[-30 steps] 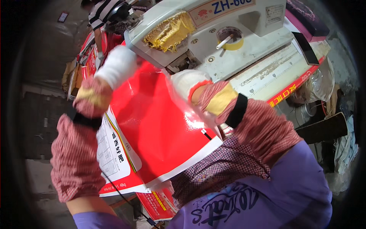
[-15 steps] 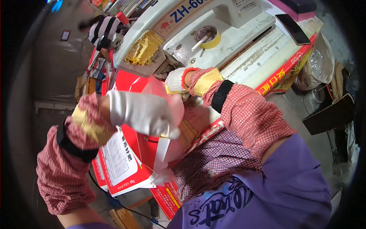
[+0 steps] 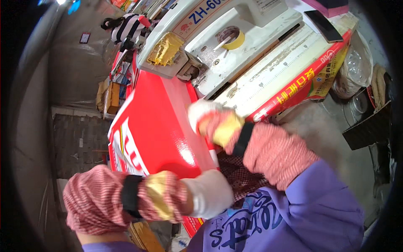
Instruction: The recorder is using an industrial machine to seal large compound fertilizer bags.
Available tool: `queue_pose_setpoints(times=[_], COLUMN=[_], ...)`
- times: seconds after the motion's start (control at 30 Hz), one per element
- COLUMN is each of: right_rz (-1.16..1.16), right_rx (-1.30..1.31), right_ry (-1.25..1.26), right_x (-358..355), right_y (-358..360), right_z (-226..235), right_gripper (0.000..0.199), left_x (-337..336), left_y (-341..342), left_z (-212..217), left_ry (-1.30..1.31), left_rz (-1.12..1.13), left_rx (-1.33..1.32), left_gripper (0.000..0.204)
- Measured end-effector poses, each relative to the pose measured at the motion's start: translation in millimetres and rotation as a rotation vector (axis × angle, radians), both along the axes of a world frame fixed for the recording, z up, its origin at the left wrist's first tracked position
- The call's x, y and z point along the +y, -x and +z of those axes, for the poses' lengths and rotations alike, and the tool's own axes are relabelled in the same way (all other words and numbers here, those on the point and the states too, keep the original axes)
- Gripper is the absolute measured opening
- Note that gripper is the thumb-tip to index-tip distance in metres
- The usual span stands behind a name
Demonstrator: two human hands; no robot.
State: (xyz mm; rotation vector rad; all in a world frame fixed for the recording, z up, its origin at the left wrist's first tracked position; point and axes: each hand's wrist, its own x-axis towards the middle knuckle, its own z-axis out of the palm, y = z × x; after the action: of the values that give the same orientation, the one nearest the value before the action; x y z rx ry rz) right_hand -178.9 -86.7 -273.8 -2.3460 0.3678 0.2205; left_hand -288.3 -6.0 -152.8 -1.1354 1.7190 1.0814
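- Head view: my left hand point(image 3: 211, 194), gloved white, is at the red sack's point(image 3: 157, 119) end away from the white machine point(image 3: 257, 35); finger opening and grip, I cannot tell.
- My right hand point(image 3: 203, 114), also gloved, blurs beside the sack, just before the machine; grip unclear.
- Sack lies left of the machine, far end near its head.
- I judge this as positioning; next calls for squaring the sack to the machine.
- Tape roll point(image 3: 239, 40) rests on the machine.
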Motion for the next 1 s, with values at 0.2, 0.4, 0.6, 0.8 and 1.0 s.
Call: queue_pose_setpoints(times=[0.2,0.4,0.6,0.8,1.0], right_rz=[-0.206,-0.052,-0.148,-0.066,-1.162], right_rx=[-0.266,-0.432,-0.513,-0.325,0.081], right_ry=[0.374,0.358,0.636,0.426,0.809], right_x=[40,19,24,30,44], right_y=[62,18,-15,-23,-85], right_z=[-29,-17,-25,-23,-60], right_gripper=[0.023,0.018,0.02,0.013,0.014], left_x=[-18,2,-16,-15,7], left_y=[-10,2,-44,-64,-26], left_z=[36,32,64,94,22], left_ry=[-0.147,-0.204,-0.182,-0.18,0.333], left_rz=[-0.009,0.023,-0.001,-0.064,0.1], left_rx=[-0.127,-0.138,-0.384,-0.816,0.053], left_gripper=[0.017,0.01,0.014,0.008,0.009])
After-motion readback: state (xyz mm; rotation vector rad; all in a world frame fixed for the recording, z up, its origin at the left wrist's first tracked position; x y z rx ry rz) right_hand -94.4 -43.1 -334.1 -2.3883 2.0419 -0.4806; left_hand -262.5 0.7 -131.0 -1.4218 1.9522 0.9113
